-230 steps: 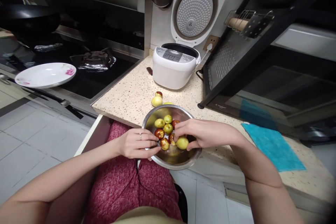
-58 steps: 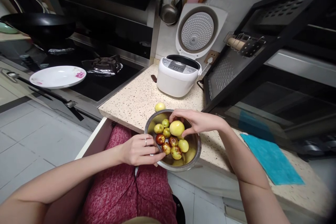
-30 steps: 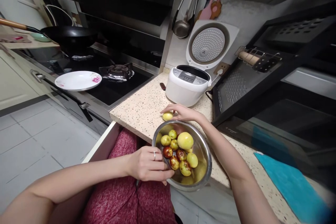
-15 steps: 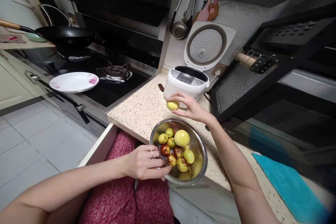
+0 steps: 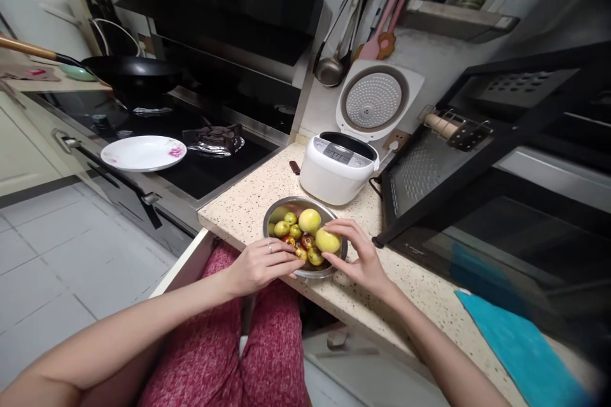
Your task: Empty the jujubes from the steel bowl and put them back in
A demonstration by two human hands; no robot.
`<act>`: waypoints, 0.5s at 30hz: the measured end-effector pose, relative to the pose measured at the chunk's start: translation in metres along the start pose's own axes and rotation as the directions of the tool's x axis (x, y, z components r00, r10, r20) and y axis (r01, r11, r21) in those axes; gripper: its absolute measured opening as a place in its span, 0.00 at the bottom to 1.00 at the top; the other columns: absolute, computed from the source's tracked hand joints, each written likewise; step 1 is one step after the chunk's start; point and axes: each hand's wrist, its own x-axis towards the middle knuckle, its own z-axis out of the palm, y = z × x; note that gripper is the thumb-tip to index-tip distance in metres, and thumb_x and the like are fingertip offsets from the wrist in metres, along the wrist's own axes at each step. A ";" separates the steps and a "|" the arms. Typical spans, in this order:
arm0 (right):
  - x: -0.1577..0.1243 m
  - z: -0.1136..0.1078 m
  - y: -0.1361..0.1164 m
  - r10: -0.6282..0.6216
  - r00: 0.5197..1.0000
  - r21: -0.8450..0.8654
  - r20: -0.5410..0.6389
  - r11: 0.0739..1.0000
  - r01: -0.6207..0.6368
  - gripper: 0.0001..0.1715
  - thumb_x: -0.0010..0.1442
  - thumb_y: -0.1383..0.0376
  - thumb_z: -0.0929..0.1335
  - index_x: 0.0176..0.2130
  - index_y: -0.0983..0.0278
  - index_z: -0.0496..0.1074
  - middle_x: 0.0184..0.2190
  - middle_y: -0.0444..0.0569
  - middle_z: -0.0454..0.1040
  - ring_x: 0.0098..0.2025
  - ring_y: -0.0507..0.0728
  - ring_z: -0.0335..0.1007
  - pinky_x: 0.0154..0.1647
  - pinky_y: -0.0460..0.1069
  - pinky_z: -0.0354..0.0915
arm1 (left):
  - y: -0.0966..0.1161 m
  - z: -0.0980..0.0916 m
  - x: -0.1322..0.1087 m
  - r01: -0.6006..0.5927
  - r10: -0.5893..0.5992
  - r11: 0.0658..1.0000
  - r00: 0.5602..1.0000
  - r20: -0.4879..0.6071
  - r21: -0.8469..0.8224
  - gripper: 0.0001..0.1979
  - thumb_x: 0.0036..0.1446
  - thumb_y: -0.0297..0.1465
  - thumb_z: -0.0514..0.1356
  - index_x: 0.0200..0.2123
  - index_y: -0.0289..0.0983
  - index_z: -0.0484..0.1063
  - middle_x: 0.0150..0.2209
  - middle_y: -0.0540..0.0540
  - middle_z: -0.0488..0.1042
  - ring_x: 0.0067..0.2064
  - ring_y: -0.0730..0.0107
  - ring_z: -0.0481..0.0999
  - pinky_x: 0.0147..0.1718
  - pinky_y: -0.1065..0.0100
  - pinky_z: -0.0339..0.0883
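Note:
A steel bowl [image 5: 338, 262] stands at the counter's front edge. It holds small green and red-brown jujubes [image 5: 281, 228] and a larger round yellow fruit [image 5: 309, 220]. My left hand [image 5: 262, 262], with a ring on one finger, grips the near left rim, its fingertips reaching over beside the jujubes. Between the thumb and fingers of my right hand [image 5: 359, 255] is another yellow fruit [image 5: 328, 241], held over the right side of the bowl. Whether it touches the fruit beneath is hidden.
Behind the bowl is a white rice cooker [image 5: 338, 172], lid up. A black oven [image 5: 501, 222] and teal cloth [image 5: 520, 343] are to the right. On the left, a flowered plate [image 5: 138, 154] and a wok [image 5: 133, 73] sit on the stove. A drawer [image 5: 184, 264] is pulled out below the counter.
My right hand has come down from in front of the rice cooker to the bowl, bringing the yellow fruit. The bowl appears farther forward on the counter, with my left hand still at its rim.

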 end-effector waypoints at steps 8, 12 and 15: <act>-0.001 0.014 0.015 0.025 0.999 0.123 0.033 0.992 -0.029 0.21 0.61 0.64 0.74 0.53 0.56 0.70 0.49 0.54 0.73 0.54 0.63 0.70 0.54 0.62 0.70 | -0.006 0.007 -0.007 -0.022 0.020 0.998 0.999 -0.032 -0.066 0.14 0.72 0.29 0.53 0.56 0.34 0.73 0.44 0.45 0.83 0.51 0.67 0.81 0.48 0.65 0.75; 0.008 0.016 0.012 0.009 0.993 0.136 0.121 0.990 -0.025 0.21 0.61 0.63 0.74 0.53 0.57 0.71 0.50 0.55 0.73 0.55 0.63 0.70 0.56 0.62 0.69 | -0.007 0.007 -0.007 -0.026 0.024 0.998 0.999 -0.022 -0.062 0.14 0.72 0.27 0.51 0.55 0.35 0.73 0.45 0.44 0.83 0.51 0.68 0.81 0.49 0.66 0.75; 0.014 0.019 0.012 -0.010 0.981 0.139 0.191 0.990 -0.017 0.21 0.62 0.62 0.74 0.53 0.57 0.71 0.51 0.55 0.73 0.55 0.63 0.71 0.56 0.62 0.69 | -0.009 0.008 -0.008 -0.035 0.033 0.997 0.999 -0.034 -0.063 0.14 0.72 0.28 0.51 0.54 0.35 0.74 0.46 0.44 0.83 0.52 0.68 0.80 0.51 0.65 0.74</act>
